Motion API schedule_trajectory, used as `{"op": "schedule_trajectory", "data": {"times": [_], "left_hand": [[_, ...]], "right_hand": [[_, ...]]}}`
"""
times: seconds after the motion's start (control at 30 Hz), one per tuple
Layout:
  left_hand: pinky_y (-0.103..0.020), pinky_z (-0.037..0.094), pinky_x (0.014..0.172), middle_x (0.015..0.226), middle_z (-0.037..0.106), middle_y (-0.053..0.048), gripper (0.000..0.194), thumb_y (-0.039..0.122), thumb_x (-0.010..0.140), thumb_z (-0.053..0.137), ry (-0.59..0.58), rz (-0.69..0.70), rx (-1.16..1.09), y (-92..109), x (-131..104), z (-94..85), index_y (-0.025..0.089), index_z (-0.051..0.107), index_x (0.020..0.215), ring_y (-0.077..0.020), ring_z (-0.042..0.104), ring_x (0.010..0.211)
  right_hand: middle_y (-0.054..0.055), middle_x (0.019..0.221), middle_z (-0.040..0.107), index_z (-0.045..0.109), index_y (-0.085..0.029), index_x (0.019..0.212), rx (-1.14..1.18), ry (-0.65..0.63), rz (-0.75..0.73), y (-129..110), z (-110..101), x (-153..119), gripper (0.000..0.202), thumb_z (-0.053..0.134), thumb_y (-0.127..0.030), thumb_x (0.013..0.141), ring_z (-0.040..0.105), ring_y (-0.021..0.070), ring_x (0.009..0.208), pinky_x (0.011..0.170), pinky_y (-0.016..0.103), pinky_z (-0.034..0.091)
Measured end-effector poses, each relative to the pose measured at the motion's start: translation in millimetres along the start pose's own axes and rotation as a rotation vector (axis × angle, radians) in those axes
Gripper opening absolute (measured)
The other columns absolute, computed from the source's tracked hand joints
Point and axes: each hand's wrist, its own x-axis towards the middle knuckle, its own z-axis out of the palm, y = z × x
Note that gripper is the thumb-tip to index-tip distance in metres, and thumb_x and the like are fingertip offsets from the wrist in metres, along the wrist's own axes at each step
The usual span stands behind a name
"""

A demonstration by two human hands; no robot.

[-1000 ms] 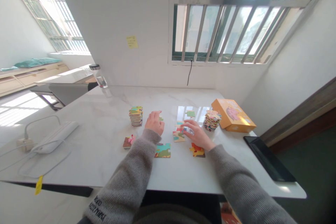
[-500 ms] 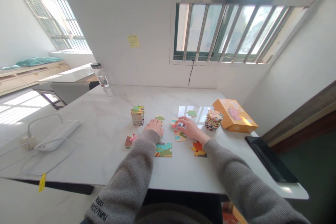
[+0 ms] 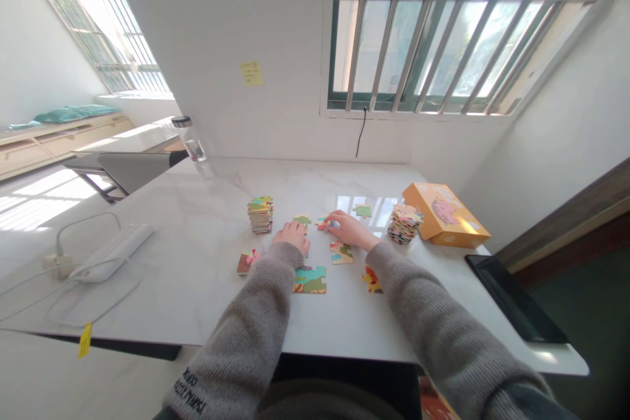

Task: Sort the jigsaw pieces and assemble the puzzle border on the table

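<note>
My left hand lies over a green puzzle piece, its fingers resting flat and partly covering it. Between the fingertips of my right hand is a small red and light-blue puzzle piece, just right of the green one. Below my right hand lies a beige and green puzzle piece. Joined turquoise and green pieces sit under my left wrist. An orange and red piece is partly hidden by my right sleeve. A brown and pink piece lies left of my left forearm.
Puzzle stacks stand at left and right. Beside the right stack is an orange box; a green piece lies farther back. A black tray, power strip with cables, and bottle are around the white table.
My right hand has moved left with the red and light-blue piece, bringing it close to the green piece by my left hand. The left hand has barely moved.
</note>
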Motion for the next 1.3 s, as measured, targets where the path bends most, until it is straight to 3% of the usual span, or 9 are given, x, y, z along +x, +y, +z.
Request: {"op": "schedule_trajectory", "data": {"times": [0.3,0.43,0.6,0.73,0.83,0.97,1.1,1.17,1.3], "left_hand": [[-0.042,0.049,0.097,0.133,0.057,-0.013,0.039,0.022,0.088,0.044,-0.015,0.011,-0.003,-0.3,0.9,0.4,0.019,0.057,0.126,-0.0280,0.050,0.124],[-0.044,0.048,0.098,0.134,0.056,-0.013,0.041,0.023,0.088,0.044,-0.025,0.011,-0.004,0.2,1.0,-0.7,0.017,0.055,0.128,-0.0282,0.049,0.124],[-0.043,0.048,0.098,0.134,0.056,-0.013,0.041,0.024,0.088,0.044,-0.030,0.004,0.009,0.3,1.0,-0.9,0.018,0.056,0.127,-0.0278,0.049,0.125],[-0.042,0.049,0.097,0.135,0.056,-0.013,0.041,0.024,0.089,0.044,-0.031,0.006,0.022,0.9,0.1,-1.9,0.019,0.056,0.127,-0.0275,0.049,0.125],[-0.041,0.048,0.098,0.136,0.056,-0.012,0.041,0.025,0.089,0.044,-0.035,0.006,0.028,1.1,-0.8,-2.0,0.019,0.056,0.128,-0.0267,0.049,0.125],[-0.043,0.046,0.099,0.138,0.055,-0.012,0.042,0.026,0.090,0.043,-0.034,0.003,0.029,0.4,-1.3,-1.3,0.020,0.055,0.130,-0.0265,0.048,0.126],[-0.044,0.043,0.102,0.137,0.056,-0.012,0.041,0.026,0.089,0.046,-0.018,-0.012,0.021,0.8,-1.9,-3.2,0.021,0.056,0.129,-0.0271,0.049,0.126],[-0.045,0.039,0.106,0.140,0.055,-0.012,0.042,0.025,0.088,0.050,0.058,0.058,-0.021,3.6,-3.0,-4.3,0.020,0.056,0.129,-0.0276,0.047,0.129],[-0.044,0.037,0.107,0.134,0.059,-0.009,0.042,0.036,0.085,0.062,0.129,0.428,-0.176,16.0,-6.7,-1.9,0.023,0.059,0.124,-0.0264,0.050,0.126]], "right_hand": [[0.009,0.120,0.066,0.070,-0.023,0.108,-0.081,-0.030,0.064,3.6,-28.4,-26.5,0.019,0.059,-0.021,0.092,0.064,0.0223,0.110,0.100,0.035,0.046],[0.009,0.124,0.065,0.070,-0.023,0.107,-0.108,-0.035,0.084,1.5,-28.7,-27.3,0.020,0.058,-0.020,0.092,0.063,0.0228,0.113,0.102,0.036,0.046],[0.012,0.142,0.053,0.068,-0.023,0.115,-0.171,-0.020,0.111,1.2,-25.2,-30.4,0.025,0.055,-0.022,0.094,0.061,0.0261,0.119,0.105,0.042,0.045],[0.012,0.125,0.061,0.064,-0.021,0.123,-0.111,0.010,0.021,-2.2,-31.4,-39.7,0.030,0.055,-0.023,0.095,0.061,0.0237,0.114,0.101,0.039,0.047],[0.010,0.115,0.065,0.065,-0.021,0.121,-0.049,-0.090,-0.059,-11.7,-37.3,-48.7,0.031,0.063,-0.026,0.090,0.060,0.0239,0.111,0.100,0.039,0.047],[0.011,0.122,0.059,0.062,-0.021,0.127,-0.034,-0.257,-0.090,-26.2,-38.9,-57.2,0.053,0.078,-0.031,0.077,0.055,0.0260,0.115,0.102,0.039,0.046],[0.009,0.118,0.056,0.060,-0.022,0.129,-0.026,-0.304,-0.073,-32.2,-37.3,-58.7,0.055,0.077,-0.024,0.076,0.055,0.0250,0.113,0.101,0.039,0.046],[0.010,0.117,0.056,0.058,-0.020,0.131,-0.012,-0.303,-0.056,-32.3,-36.6,-58.7,0.058,0.076,-0.022,0.076,0.056,0.0250,0.111,0.100,0.039,0.047],[0.011,0.116,0.057,0.056,-0.020,0.132,0.008,-0.257,-0.070,-31.5,-35.8,-60.0,0.061,0.076,-0.021,0.074,0.055,0.0268,0.113,0.101,0.040,0.046]]}}
